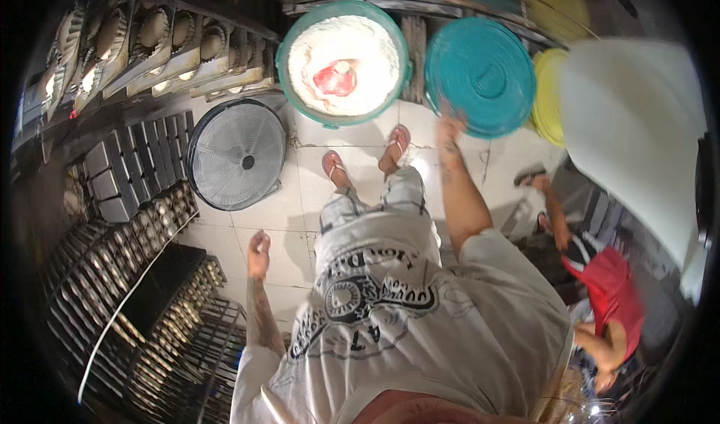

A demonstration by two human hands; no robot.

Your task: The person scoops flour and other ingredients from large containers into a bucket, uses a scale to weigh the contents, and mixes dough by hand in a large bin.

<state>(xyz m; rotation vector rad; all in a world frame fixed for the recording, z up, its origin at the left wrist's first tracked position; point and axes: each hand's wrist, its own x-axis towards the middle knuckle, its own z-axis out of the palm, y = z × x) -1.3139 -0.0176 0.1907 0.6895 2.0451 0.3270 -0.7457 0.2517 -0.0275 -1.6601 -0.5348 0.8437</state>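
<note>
My right hand is at the lower left rim of a round teal lid, its fingers smeared by motion; whether they grip the rim I cannot tell. To the left of the lid stands a green round tub filled with white flour-like powder. A red scoop-like thing lies partly sunk in the powder. My left hand hangs low beside my body, its fingers curled in and nothing visible in them. It is apart from everything around it.
A black floor fan stands to the left. Racks of filled trays and dark baking tins line the left side. A yellow tub and a pale large panel are at the right. Another person in red is at the lower right.
</note>
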